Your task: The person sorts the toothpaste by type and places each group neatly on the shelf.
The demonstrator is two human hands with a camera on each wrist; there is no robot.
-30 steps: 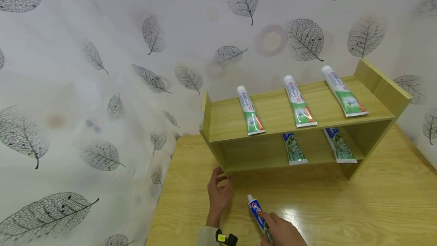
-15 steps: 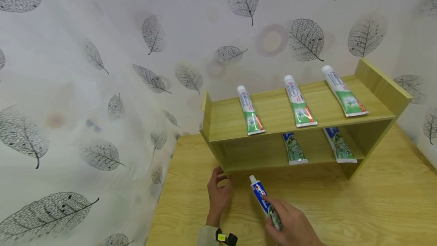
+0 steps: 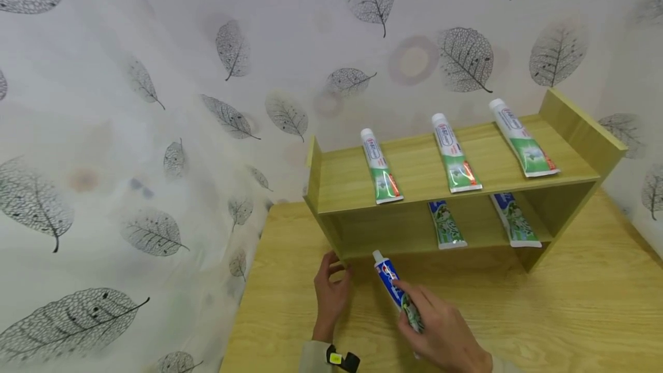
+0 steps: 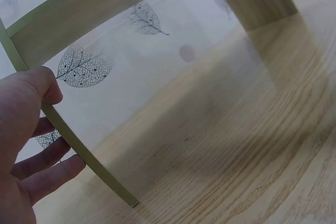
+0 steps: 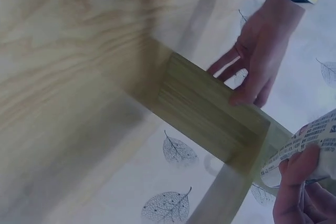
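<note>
Blue-and-white toothpaste tube (image 3: 395, 291) sits in the right hand (image 3: 444, 335), whose grip is closed round its lower end w/ fingers curled on the crimped tail; white cap points to abt 11 o'clock, toward the lower opening of the wooden shelf unit (image 3: 580, 125), cap just short of the bottom board's front edge. Tube is tilted, lifted off the table (image 3: 585, 315). In the right wrist view the tube's printed tail (image 5: 310, 142) shows pinched between fingertips (image 5: 296, 179) at lower right. Left hand (image 3: 331, 289) is at 9 o'clock of the tube, near it but apart, grip closed on the shelf unit's left side panel (image 4: 79, 153): thumb on the front edge, fingers wrapped behind, as the left wrist view shows w/ the left hand (image 4: 23, 145) round the thin board. Wrist cam strap (image 3: 342, 360) sits on that forearm. Top shelf carries three green-and-white tubes, caps toward the wall: left one (image 3: 380, 167), middle one (image 3: 454, 154), right one (image 3: 522, 139), well apart from each other. Lower shelf holds two blue-green tubes, one (image 3: 446, 224) at centre and one (image 3: 514, 220) at 3 o'clock of it; the spot left of them, at 12 o'clock of the held tube, is bare board. Leaf-print cloth (image 3: 155, 102) hangs behind and left of the table.
</note>
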